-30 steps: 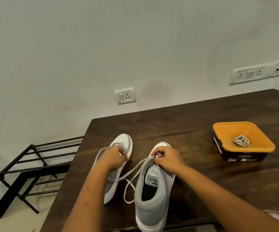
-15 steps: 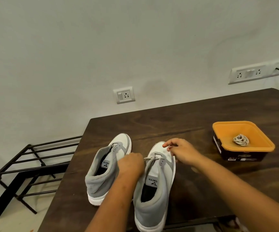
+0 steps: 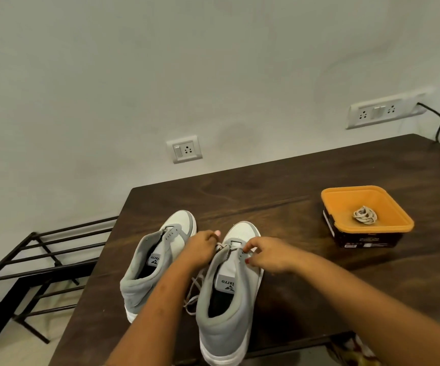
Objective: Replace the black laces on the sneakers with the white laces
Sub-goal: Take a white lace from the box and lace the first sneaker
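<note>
Grey-white sneaker (image 3: 230, 320), white lace (image 3: 193, 286) seemingly barely threaded

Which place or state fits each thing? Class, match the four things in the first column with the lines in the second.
Things:
1. bundled lace
2. right sneaker
3. metal rack
4. left sneaker

Places or states:
A. on the floor beside the table
B. in the orange tub
C. left hand and right hand pinch its white lace
D. on the table, no lace showing

Pairs: 1-B, 2-C, 3-A, 4-D
</note>
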Demonstrator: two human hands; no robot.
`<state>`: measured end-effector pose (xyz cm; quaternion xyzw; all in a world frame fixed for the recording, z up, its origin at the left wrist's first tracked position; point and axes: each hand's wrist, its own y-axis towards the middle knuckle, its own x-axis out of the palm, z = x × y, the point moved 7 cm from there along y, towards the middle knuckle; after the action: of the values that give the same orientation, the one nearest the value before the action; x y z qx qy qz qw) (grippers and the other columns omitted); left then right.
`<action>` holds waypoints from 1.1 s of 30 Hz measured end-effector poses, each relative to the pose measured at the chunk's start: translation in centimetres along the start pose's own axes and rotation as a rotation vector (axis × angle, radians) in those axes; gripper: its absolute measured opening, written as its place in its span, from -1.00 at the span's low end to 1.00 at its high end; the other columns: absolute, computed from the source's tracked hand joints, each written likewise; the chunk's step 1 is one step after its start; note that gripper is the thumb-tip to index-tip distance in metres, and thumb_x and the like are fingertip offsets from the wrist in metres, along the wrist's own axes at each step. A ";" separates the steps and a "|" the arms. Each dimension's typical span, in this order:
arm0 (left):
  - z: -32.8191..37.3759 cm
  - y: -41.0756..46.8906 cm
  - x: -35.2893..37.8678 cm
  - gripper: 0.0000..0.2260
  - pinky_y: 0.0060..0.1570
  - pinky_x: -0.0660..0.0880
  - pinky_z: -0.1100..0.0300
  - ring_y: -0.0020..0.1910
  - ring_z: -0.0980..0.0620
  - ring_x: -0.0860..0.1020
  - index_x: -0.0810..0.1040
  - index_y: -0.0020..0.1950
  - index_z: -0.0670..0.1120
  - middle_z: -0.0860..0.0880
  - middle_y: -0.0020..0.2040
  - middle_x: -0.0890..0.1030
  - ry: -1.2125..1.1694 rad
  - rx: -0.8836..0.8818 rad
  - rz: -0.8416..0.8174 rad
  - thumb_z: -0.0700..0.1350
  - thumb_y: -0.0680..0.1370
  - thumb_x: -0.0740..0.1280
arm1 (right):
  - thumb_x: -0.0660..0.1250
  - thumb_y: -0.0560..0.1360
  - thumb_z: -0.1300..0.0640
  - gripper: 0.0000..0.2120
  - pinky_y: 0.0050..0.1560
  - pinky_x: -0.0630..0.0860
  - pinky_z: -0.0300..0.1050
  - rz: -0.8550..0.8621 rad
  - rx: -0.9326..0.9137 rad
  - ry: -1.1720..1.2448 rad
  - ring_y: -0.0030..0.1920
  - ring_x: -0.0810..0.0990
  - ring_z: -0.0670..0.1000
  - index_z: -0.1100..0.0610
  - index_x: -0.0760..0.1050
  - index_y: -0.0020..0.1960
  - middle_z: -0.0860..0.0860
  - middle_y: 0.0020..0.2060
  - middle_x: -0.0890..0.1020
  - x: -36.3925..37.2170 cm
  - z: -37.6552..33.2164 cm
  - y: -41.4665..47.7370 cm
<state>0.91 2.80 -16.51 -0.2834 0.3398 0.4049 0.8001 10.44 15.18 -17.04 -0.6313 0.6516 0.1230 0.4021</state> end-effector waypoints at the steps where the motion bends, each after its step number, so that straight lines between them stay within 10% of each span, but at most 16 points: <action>1: -0.1 0.1 0.0 -0.68 -0.08 0.41 0.08 -0.02 -0.21 0.55 0.54 -0.08 -0.21 -0.28 -0.01 0.60 0.018 -0.019 0.009 -0.03 0.65 0.11 | 0.29 0.53 0.08 -0.67 -0.07 0.40 -0.25 0.025 -0.004 -0.027 0.11 0.53 0.02 0.02 0.47 0.29 0.05 0.21 0.54 0.1 -0.1 0.2; 7: -1.6 -0.3 1.4 -0.80 -0.58 0.27 0.34 -0.64 0.11 0.31 0.48 -0.17 -0.14 -0.07 -0.44 0.39 -0.038 -0.150 -0.273 -0.10 0.61 0.21 | 0.30 0.51 0.07 -0.68 -0.10 0.33 -0.29 0.037 -0.019 -0.037 -0.05 0.44 -0.06 -0.01 0.49 0.26 0.00 0.00 0.51 0.5 0.4 0.5; 24: -1.8 -0.5 0.2 -0.79 -0.52 0.29 0.34 -0.51 0.10 0.40 0.40 -0.19 -0.09 -0.06 -0.34 0.44 -0.433 -0.232 -0.131 -0.21 0.63 0.13 | 0.14 0.57 -0.19 -0.54 0.34 0.35 -0.06 -0.104 -0.023 -0.121 0.32 0.43 0.04 0.03 0.47 0.34 0.03 0.34 0.48 1.8 -0.4 0.5; 33: -2.1 -1.6 -3.9 -0.82 -0.07 0.52 0.05 -0.20 0.00 0.54 0.50 -0.16 -0.13 -0.03 -0.27 0.54 -1.030 -0.282 -0.049 -0.06 0.58 0.28 | 0.40 0.26 -0.38 -0.36 0.06 0.53 -0.11 -0.010 0.029 -0.151 0.06 0.57 -0.01 0.02 0.54 0.16 -0.02 0.08 0.60 1.6 -0.7 0.6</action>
<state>-0.11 -1.36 -14.47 -0.1604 -0.1612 0.5147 0.8267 9.85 13.71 -17.88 -0.6176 0.6180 0.1587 0.4598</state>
